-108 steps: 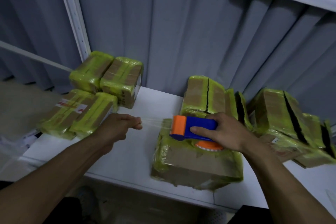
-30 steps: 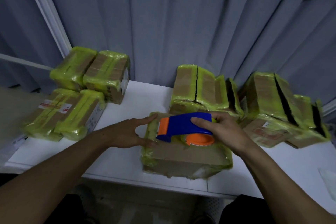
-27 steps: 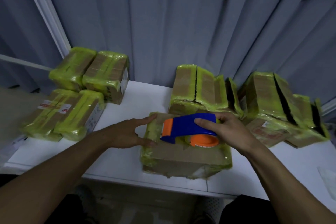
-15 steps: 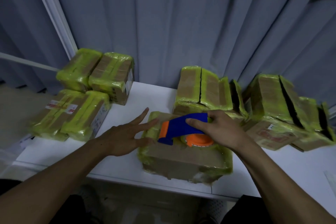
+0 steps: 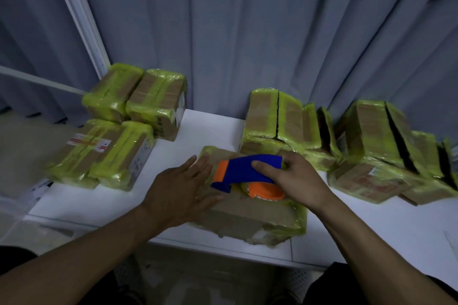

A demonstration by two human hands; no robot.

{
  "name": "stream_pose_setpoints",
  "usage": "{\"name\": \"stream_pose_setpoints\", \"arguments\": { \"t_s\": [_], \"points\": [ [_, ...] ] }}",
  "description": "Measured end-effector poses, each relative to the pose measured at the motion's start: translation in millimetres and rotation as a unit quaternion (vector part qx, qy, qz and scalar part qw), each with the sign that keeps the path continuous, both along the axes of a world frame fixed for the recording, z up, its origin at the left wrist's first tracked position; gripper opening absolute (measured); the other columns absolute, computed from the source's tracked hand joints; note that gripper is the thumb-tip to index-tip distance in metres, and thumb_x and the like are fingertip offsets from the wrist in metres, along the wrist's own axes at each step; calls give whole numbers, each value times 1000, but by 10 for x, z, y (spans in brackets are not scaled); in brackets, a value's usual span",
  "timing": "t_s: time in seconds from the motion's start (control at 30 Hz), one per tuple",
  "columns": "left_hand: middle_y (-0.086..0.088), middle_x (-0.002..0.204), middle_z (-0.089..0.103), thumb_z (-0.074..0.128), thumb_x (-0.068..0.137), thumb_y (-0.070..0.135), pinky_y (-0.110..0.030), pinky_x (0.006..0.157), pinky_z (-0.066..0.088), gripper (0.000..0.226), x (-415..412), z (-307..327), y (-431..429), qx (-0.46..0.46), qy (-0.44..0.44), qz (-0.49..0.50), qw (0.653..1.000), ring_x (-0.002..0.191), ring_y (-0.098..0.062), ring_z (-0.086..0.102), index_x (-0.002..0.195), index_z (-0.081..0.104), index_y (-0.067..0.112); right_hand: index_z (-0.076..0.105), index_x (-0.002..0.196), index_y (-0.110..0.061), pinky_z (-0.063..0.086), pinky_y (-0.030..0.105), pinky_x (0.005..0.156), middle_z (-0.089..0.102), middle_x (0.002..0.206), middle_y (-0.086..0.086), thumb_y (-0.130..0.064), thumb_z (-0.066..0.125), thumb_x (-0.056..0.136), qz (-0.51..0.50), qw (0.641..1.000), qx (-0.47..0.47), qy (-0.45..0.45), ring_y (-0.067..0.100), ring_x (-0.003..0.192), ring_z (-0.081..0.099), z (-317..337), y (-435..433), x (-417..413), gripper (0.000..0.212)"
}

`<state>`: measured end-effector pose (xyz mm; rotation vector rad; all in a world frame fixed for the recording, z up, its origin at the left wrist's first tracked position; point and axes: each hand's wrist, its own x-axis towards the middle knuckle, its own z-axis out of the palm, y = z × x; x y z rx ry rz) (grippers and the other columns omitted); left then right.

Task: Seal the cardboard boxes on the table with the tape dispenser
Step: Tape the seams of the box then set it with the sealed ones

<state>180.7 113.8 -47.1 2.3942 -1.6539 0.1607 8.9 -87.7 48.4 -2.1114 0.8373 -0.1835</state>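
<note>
Flat, the left hand presses straight fingers on the box while the right hand grips the tape dispenser.

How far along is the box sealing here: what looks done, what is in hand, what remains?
Done: the left boxes look taped shut. In hand: the right hand grips the tape dispenser on the front box; the left hand rests flat on it. Left: the back boxes and the right boxes show dark gaps between flaps, so they likely need tape.
</note>
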Motion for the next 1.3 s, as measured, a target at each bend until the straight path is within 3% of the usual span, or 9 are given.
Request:
{"name": "stream_pose_setpoints", "arguments": {
  "t_s": [0.17,0.3,0.4,0.7,0.83,0.97,1.07,1.13,1.3],
  "points": [
    [6,153,43,23,89,81,-35,61,56,85,-30,33,-42,25,-45,22,998,127,-25,57,143,52,22,75,84,-14,57,43,71,74,77,2,-68,69,84,5,1000,-4,7,14,69,71,-4,-95,-137,55],
    [11,153,41,19,87,83,-31,51,49,86,-67,65,-59,48,-49,45,997,124,-23,60,142,53,25,76,80,-16,48,26,59,74,71,-3,-63,70,86,-14,1000,-10,15,9,63,70,100,-204,-252,48],
    [11,154,40,25,87,83,-33,53,52,84,-79,77,-74,59,-49,46,996,125,-23,59,143,52,26,74,75,-19,41,15,50,72,66,-4,-60,69,87,-7,999,-16,28,5,55,65,163,-251,-358,44],
    [8,156,39,18,90,81,-35,57,55,87,-46,134,-17,81,-53,42,994,139,-27,44,144,50,22,67,79,-2,39,26,50,67,66,11,-67,67,84,7,994,-102,33,18,54,61,23,-170,-137,64],
    [5,159,33,23,90,78,-44,85,56,87,137,153,142,105,-59,60,991,146,-33,30,148,46,18,59,65,-9,36,23,46,55,51,0,-58,71,87,14,997,-75,1,10,43,51,-45,39,64,55],
    [1,165,18,26,95,65,-50,120,23,78,206,163,214,83,-48,49,994,152,-30,12,153,36,14,65,70,-14,41,26,49,62,58,-1,-60,69,87,11,998,-56,-3,8,49,57,-113,106,204,50],
    [0,165,12,15,97,64,-38,123,9,78,88,112,145,59,10,32,998,153,-19,0,156,27,14,65,71,-15,38,22,49,62,59,-3,-60,69,87,8,999,-43,-1,6,49,57,-113,94,186,48],
    [0,165,13,12,95,73,-32,121,14,87,15,64,94,45,54,39,997,152,-15,1,157,23,14,62,66,-17,36,19,48,59,52,-6,-57,70,89,11,999,-38,-4,5,45,54,-109,91,153,47],
    [0,165,12,15,93,78,-43,121,25,89,-1,21,52,64,53,48,995,153,-16,2,157,22,17,53,58,-21,33,15,44,51,42,-12,-52,72,90,15,1000,-27,-5,3,41,50,-29,60,67,49]
  ]
}}
